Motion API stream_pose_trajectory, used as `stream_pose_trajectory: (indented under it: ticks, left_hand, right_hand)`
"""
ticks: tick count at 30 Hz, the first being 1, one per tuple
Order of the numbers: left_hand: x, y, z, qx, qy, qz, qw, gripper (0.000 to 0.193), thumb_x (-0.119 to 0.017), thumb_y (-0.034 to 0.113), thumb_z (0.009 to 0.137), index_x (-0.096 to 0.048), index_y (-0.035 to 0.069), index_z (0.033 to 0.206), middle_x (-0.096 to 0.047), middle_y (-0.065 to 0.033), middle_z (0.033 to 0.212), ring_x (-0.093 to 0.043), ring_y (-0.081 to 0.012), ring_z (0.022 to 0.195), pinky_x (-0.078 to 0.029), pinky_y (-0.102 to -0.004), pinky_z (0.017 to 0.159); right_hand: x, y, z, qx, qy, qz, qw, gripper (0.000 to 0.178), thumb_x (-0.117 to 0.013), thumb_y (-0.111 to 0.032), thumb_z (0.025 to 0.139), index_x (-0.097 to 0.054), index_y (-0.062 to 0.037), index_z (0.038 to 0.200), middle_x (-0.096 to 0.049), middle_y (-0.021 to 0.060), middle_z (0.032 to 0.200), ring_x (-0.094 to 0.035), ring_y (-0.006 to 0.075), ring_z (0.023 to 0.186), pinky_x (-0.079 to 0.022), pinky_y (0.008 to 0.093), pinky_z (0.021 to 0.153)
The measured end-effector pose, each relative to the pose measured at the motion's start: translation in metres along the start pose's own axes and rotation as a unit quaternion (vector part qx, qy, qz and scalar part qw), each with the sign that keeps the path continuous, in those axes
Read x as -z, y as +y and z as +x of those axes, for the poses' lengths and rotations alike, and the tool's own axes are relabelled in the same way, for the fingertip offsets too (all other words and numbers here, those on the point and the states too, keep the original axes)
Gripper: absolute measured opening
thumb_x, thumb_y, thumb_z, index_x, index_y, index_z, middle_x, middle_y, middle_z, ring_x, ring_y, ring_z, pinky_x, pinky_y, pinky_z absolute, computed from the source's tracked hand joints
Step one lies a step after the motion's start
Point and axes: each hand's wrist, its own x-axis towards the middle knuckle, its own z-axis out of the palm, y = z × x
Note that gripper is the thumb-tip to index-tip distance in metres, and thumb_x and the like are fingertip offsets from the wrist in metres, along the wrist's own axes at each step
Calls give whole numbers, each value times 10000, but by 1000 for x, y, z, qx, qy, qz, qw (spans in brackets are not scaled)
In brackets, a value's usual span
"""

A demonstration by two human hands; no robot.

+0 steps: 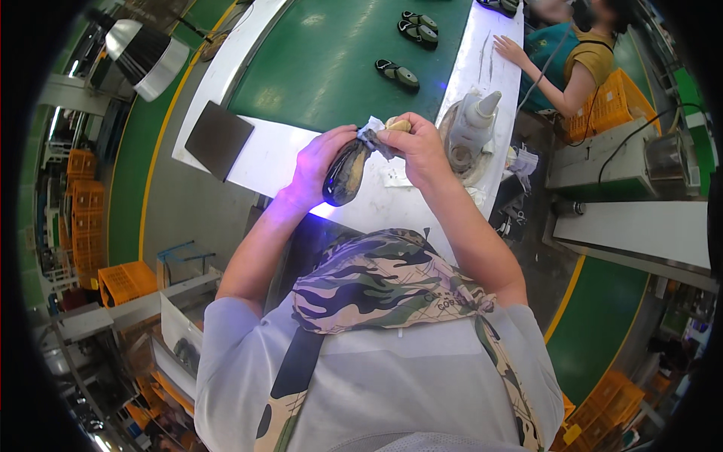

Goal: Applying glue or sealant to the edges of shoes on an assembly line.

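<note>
My left hand (312,167) is closed round a dark, glossy shoe (348,175), held above the white table edge with a tan patch along its side. At the shoe's upper end my right hand (420,151) pinches a crumpled pale grey cloth (370,134) against it. Just above the right fingers shows a rounded tan piece (398,124); I cannot tell whether it belongs to the shoe. Bluish-purple light falls on my left wrist and the table below the shoe.
A white bottle (476,124) with a cone nozzle stands right of my right hand. Several dark shoes (397,75) lie on the green conveyor belt (324,68). A dark flat board (219,141) rests at the table's left corner, below a lamp (143,56). A co-worker (565,71) sits far right.
</note>
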Motion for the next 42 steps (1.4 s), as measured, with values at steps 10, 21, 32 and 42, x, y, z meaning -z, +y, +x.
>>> stream_pose_trajectory:
  ticks: [10, 21, 32, 42]
  left_hand:
    - [-3, 24, -28, 164, -33, 60, 984, 501, -806, 80, 663, -625, 62, 1131, -692, -149, 927, -702, -315, 814, -563, -379, 718]
    - [20, 30, -47, 439, -252, -237, 829, 488, -847, 63, 526, -672, 2, 977, -691, -43, 877, -646, -167, 806, -525, -311, 807]
    - [52, 9, -93, 455, -123, -506, 723, 508, -805, 14, 606, -649, 8, 1089, -708, -71, 953, -681, -188, 882, -521, -324, 883]
    - [106, -10, -160, 473, 49, -511, 716, 511, -774, 52, 643, -619, -1, 1127, -691, -95, 1004, -659, -220, 928, -503, -345, 907]
  right_hand:
    - [-24, -19, -24, 51, -117, -78, 989, 228, -787, -1, 744, -581, -35, 838, -614, 20, 811, -544, 72, 690, -457, 227, 610]
    - [-24, -4, -6, 150, -187, -206, 949, 220, -742, 14, 790, -531, -36, 827, -635, 69, 896, -589, 111, 846, -491, 252, 739]
    - [-52, 36, -4, 141, -278, -281, 908, 214, -699, 28, 821, -498, -40, 847, -622, 102, 936, -601, 167, 949, -496, 305, 832]
    - [-106, 83, -14, 24, -367, -260, 893, 217, -729, 2, 780, -526, -54, 829, -640, 72, 908, -582, 123, 838, -478, 273, 725]
